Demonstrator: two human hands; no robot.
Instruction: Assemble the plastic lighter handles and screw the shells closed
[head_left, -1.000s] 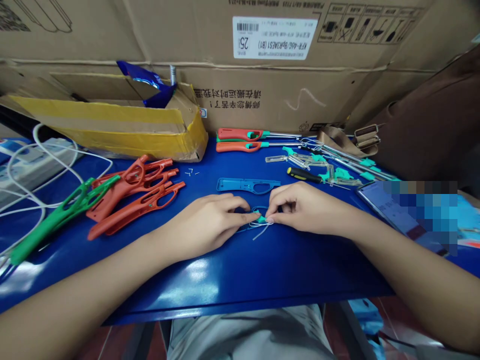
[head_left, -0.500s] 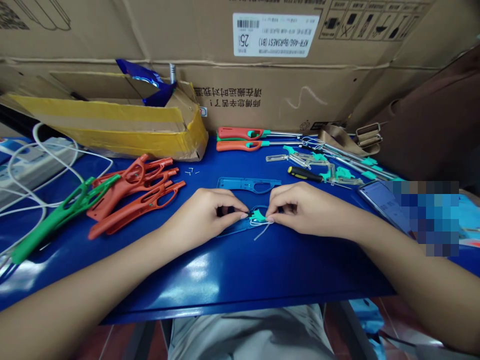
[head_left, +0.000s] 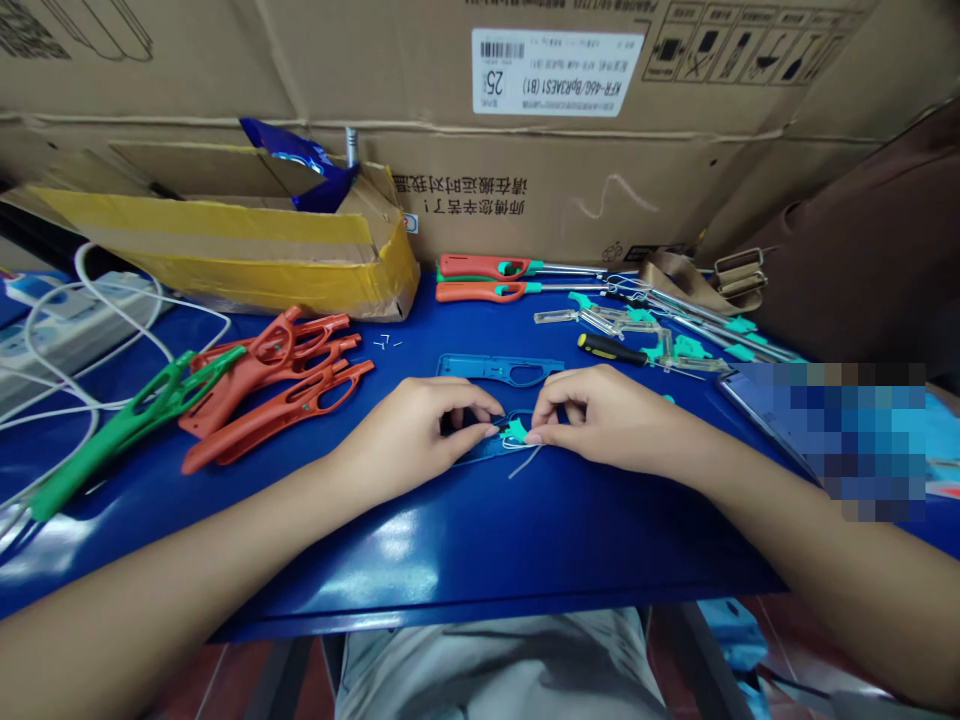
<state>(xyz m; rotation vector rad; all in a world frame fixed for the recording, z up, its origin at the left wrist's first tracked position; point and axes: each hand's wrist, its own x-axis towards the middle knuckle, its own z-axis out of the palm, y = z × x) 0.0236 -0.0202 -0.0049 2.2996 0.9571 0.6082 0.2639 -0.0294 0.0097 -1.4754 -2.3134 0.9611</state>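
At the centre of the table, a green lighter trigger [head_left: 514, 432] with a small black part on its left and thin white wire below sits over a blue lighter shell half [head_left: 480, 454]. My left hand [head_left: 420, 425] has thumb and fingertips curled at the black end, a small gap showing between them. My right hand [head_left: 592, 415] is closed in a pinch on the trigger's right side. Fingers partly hide the trigger and the shell under it. Just behind lies another blue shell half [head_left: 499, 369], flat on the table.
Orange shells [head_left: 277, 410] and a green shell [head_left: 127, 440] lie left, near white cables and a power strip [head_left: 82, 320]. Assembled lighters [head_left: 480, 291], a screwdriver [head_left: 611, 348], loose green-and-clear parts and a phone [head_left: 772, 420] are right. Small screws [head_left: 387, 342] lie near the yellow-taped box [head_left: 300, 280].
My left thumb and fingertips have parted slightly at the black end. My right fingers have shifted a little left over the trigger. The whole view has moved slightly.
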